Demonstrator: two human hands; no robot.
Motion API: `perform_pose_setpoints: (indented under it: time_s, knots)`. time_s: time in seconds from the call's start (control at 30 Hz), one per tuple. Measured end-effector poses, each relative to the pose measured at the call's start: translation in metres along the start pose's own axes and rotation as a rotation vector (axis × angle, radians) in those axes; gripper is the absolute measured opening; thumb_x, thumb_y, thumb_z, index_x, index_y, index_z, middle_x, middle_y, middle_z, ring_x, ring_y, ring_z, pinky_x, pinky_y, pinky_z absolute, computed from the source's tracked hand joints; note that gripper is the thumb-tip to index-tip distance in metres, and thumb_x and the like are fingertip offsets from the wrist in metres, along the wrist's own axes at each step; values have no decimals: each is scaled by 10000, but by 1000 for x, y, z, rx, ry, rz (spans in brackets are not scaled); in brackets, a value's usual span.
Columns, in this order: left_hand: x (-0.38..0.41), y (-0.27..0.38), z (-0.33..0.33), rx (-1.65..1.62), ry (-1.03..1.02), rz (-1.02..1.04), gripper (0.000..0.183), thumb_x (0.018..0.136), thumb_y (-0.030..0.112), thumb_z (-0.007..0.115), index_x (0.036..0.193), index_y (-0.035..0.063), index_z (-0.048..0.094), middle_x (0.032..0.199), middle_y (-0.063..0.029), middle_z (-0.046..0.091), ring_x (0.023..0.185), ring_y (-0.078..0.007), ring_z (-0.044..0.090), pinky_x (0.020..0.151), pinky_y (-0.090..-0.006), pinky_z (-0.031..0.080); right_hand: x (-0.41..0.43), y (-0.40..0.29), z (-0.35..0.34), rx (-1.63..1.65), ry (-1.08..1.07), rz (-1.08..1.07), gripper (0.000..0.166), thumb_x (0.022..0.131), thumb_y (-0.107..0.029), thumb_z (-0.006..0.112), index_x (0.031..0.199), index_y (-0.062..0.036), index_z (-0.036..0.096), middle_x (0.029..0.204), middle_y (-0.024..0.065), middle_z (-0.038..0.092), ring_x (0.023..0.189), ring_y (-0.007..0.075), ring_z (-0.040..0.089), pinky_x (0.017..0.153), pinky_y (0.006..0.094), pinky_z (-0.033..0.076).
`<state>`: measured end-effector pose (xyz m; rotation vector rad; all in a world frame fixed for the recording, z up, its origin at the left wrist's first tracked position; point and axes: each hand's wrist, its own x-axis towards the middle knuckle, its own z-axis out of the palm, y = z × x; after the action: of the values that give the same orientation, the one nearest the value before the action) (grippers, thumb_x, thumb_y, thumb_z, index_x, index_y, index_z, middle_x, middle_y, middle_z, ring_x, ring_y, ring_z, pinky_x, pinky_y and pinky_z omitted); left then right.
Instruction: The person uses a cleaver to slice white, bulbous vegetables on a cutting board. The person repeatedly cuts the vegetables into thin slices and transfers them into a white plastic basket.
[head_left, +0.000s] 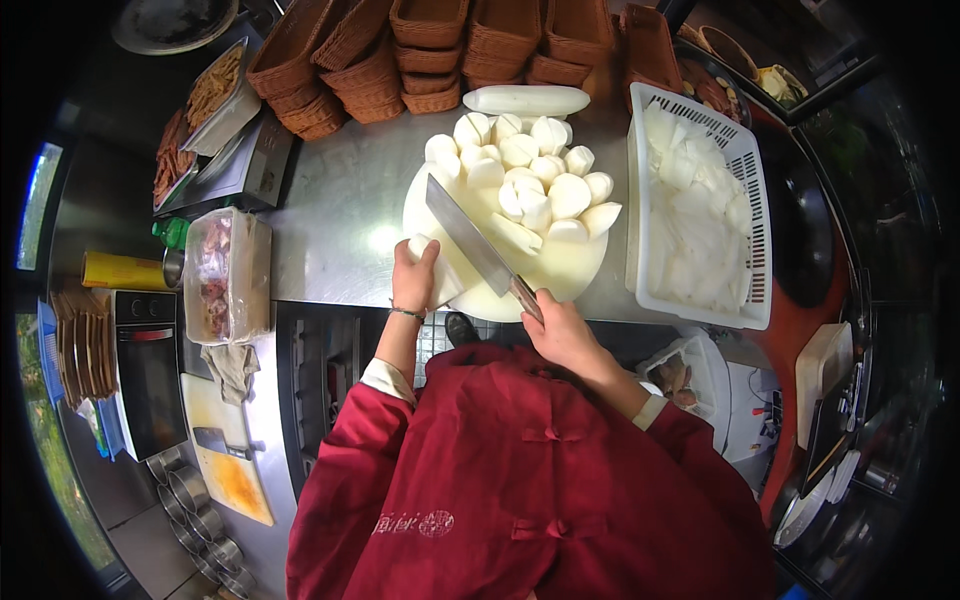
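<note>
My left hand (412, 279) grips a peeled white radish piece (445, 280) at the near left edge of the round cutting board (574, 266). In my right hand (561, 330) is the wooden handle of a kitchen cleaver (471, 238). Its blade slants up and left over the board, apart from the piece in my left hand. Many cut radish chunks (519, 150) crowd the board's far side, with a thin wedge (517, 232) nearer the blade. Behind them lies a long whole radish (526, 100).
A white slotted plastic basket (759, 232) of radish slices stands at the right. Stacked wicker baskets (427, 61) line the back of the steel counter (337, 202). At the left are a plastic tub (259, 281) of meat and another cutting board (234, 480) bearing a second cleaver (217, 442).
</note>
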<state>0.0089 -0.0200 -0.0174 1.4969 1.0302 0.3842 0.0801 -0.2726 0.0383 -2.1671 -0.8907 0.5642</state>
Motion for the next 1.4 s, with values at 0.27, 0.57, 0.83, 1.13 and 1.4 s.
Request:
perform_pose_setpoints:
  time_s: [0.27,0.57,0.83,1.13,1.4]
  knots:
    - [-7,-10,-1,679,-9,421,495,859,238,671,1287,1,596,1133,-240,596,1008,-391,591,923,-433,488,-10,-6,-8,-26,36,51,253,914,-173,652,960,16,490,677,279,617,668,509,614,588,559,480]
    - [-6,3,-26,458,-263,560,462,777,133,762,1205,26,626,1161,-147,592,923,-276,627,841,-369,539,-14,-20,7,18,15,-8,283,940,-186,623,1035,22,457,685,307,611,676,524,610,608,586,476]
    - [29,36,-29,663,-599,979,396,760,198,733,1129,85,641,1182,-111,576,1083,-330,529,948,-400,480,0,-38,7,-68,21,45,258,944,-182,615,967,20,457,642,296,601,631,523,606,587,581,492]
    - [36,40,-29,697,-657,1019,424,749,257,729,1128,92,639,1128,-83,566,1075,-298,525,961,-377,481,15,-57,14,-118,2,82,265,956,-203,600,964,12,444,633,279,603,614,501,612,562,584,476]
    - [39,37,-33,636,-663,1064,412,761,213,742,1140,84,647,1145,-90,563,1053,-308,527,942,-384,485,29,-60,21,-135,27,36,266,958,-205,593,963,16,445,618,286,594,598,501,610,546,574,482]
